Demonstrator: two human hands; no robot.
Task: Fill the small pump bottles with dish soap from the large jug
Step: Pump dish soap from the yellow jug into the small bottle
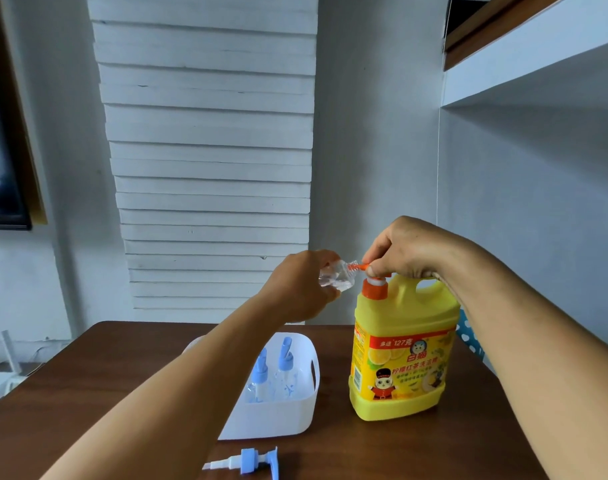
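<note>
At centre right of the frame the yellow jug point(403, 348) stands upright on the brown bench point(88, 393). The right hand point(404, 249) is curled over the jug's orange pump head point(374, 287), fingers wrapped down around it. Just left of it, the left hand point(304, 284) grips a small clear bottle point(94, 282) tilted on its side, its open neck touching the tip of the orange nozzle point(363, 267). The bottle looks empty or nearly so; no soap is clearly visible inside.

Lower centre, a white basket point(278, 417) holds two more pump bottles point(271, 375) with blue tops, upright. A loose blue pump point(247, 460) lies on the bench at the bottom edge, probably belonging to the held bottle.

The main risk is a miss: the neck is narrow and held in the air, so a firm press could shift the nozzle and send soap down the bottle's outside, onto fingers and bench. Slippery fingers would then weaken the grip. The steep tilt could also let soap run back out.
</note>
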